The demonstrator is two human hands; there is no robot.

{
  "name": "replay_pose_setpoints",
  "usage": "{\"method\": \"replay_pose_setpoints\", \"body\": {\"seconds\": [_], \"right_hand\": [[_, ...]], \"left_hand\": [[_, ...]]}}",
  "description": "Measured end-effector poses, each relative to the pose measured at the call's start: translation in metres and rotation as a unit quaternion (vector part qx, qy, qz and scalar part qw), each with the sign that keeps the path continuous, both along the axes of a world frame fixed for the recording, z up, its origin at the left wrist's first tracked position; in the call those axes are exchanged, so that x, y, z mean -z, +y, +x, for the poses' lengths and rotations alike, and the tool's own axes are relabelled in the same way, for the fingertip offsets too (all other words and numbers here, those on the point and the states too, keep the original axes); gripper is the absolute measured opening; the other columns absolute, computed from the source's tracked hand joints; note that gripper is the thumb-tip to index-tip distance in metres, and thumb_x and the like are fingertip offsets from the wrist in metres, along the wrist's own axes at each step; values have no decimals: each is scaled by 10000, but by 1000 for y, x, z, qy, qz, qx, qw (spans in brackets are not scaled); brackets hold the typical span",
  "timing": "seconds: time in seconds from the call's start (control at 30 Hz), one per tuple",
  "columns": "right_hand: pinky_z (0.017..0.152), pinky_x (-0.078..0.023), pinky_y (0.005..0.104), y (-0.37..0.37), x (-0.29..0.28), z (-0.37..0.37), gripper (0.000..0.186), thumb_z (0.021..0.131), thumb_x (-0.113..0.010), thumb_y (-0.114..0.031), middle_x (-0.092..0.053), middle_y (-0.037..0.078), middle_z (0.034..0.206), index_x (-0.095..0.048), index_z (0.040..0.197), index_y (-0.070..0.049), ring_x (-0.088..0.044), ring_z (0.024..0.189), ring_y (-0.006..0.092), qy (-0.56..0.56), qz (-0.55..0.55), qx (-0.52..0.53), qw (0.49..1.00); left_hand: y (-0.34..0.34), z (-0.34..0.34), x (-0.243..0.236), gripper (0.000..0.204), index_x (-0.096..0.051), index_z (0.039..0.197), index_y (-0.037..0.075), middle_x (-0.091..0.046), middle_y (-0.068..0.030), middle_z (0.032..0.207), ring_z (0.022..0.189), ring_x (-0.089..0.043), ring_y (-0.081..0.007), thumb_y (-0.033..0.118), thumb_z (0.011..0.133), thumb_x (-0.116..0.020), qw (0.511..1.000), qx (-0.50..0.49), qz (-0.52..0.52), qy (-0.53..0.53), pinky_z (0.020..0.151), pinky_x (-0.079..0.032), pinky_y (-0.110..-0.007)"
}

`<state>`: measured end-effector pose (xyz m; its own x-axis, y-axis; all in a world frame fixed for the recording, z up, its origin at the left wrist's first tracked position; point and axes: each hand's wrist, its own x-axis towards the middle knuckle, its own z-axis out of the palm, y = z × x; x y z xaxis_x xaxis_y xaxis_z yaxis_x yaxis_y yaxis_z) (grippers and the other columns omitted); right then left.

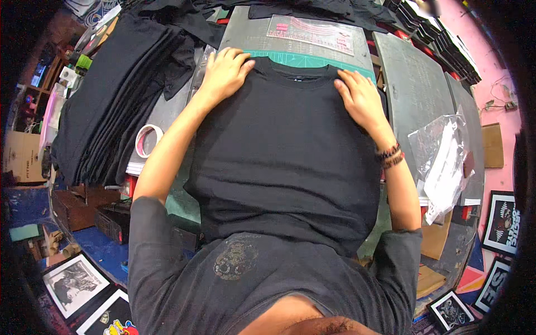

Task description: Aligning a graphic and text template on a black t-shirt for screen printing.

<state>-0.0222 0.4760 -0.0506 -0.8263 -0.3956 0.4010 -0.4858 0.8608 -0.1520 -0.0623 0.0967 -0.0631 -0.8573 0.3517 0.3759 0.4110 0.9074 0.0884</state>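
A black T-shirt (pixel 285 134) lies front up, collar away from me, over a green gridded mat (pixel 301 58) on a metal platen, with wrinkles across its lower part. My left hand (pixel 226 75) rests on its left shoulder, fingers apart and slightly bent. My right hand (pixel 360 97), with two bead bracelets at the wrist, lies on the right shoulder, fingers loosely extended. Beyond the collar is a clear printed template sheet (pixel 310 33).
Stacked black shirts (pixel 111 100) drape at left, beside a tape roll (pixel 139 142). At right are another platen (pixel 407 78), a plastic bag with white contents (pixel 444 167) and stacked black boards (pixel 446 42). Framed pictures (pixel 75 285) lie at both lower corners.
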Motion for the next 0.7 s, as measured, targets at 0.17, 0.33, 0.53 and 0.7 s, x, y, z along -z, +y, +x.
{"method": "replay_pose_setpoints", "body": {"seconds": [0.17,0.33,0.53,0.7], "right_hand": [[864,-557,496,-21,-1,-52,297,1004,-631,-338,-732,143,1023,-758,1084,-82,-703,987,358,34,18,34,999],[849,-575,497,-31,-10,-60,224,905,-732,-302,-729,136,966,-785,916,-84,-715,962,356,-43,23,62,997],[826,-569,487,-27,7,-71,184,912,-712,-257,-721,132,937,-744,927,-77,-713,922,350,21,-12,62,998],[820,-543,473,-33,22,-68,162,931,-701,-241,-698,104,960,-718,999,-95,-692,919,331,87,-14,93,992]], "left_hand": [[43,-31,-9,330,-724,1183,133,-684,-107,1143,1138,-639,-329,388,1022,-591,1000,13,-8,-4,1022,-463,-500],[52,-34,-24,298,-738,1124,135,-695,-121,1156,1168,-632,-344,380,964,-679,995,20,-47,-83,1016,-466,-512],[54,-39,-20,233,-734,1089,122,-689,-104,1121,1157,-631,-331,313,962,-694,995,14,-54,-81,998,-468,-509],[59,-35,-2,197,-728,1041,114,-686,-77,1104,1131,-644,-303,290,962,-693,1000,-20,-19,11,1010,-457,-516]]}}
